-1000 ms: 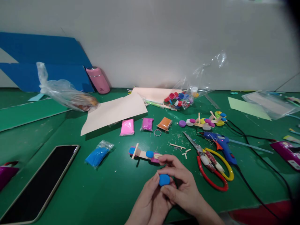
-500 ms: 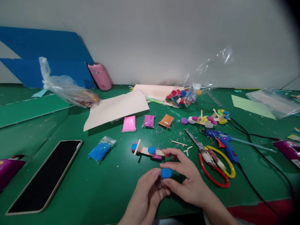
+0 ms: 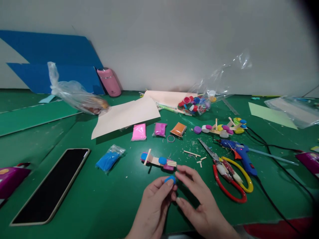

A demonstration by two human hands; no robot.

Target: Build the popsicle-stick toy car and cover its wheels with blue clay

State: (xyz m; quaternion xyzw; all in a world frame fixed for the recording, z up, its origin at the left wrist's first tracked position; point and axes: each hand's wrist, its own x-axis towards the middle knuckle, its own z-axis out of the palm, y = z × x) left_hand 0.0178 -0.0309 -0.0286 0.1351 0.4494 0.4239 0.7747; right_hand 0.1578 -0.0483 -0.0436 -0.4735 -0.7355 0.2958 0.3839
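A blue piece of clay [image 3: 170,179] is pinched between the thumb and fingers of my left hand [image 3: 157,202], low in the middle of the view. My right hand [image 3: 199,202] is just to its right, thumb and fingers apart, with nothing seen between them. Just beyond my hands lies a small model [image 3: 156,160] of wooden sticks with blue and purple clay parts. Bits of cut stick [image 3: 191,153] are scattered to its right. An open-bladed pair of scissors [image 3: 231,179] with red and yellow handles rests right of my right hand.
A blue glue gun [image 3: 239,154] with its cable lies at the right. Clay packets in blue [image 3: 110,159], pink [image 3: 139,132], purple [image 3: 159,129] and orange [image 3: 178,129] sit in the middle. A phone [image 3: 51,186] is at the left, a second stick model [image 3: 221,127] at the back right.
My right fingers have let go of the blue clay and spread apart. My left thumb has moved over the clay, which now sits slightly further left and higher.
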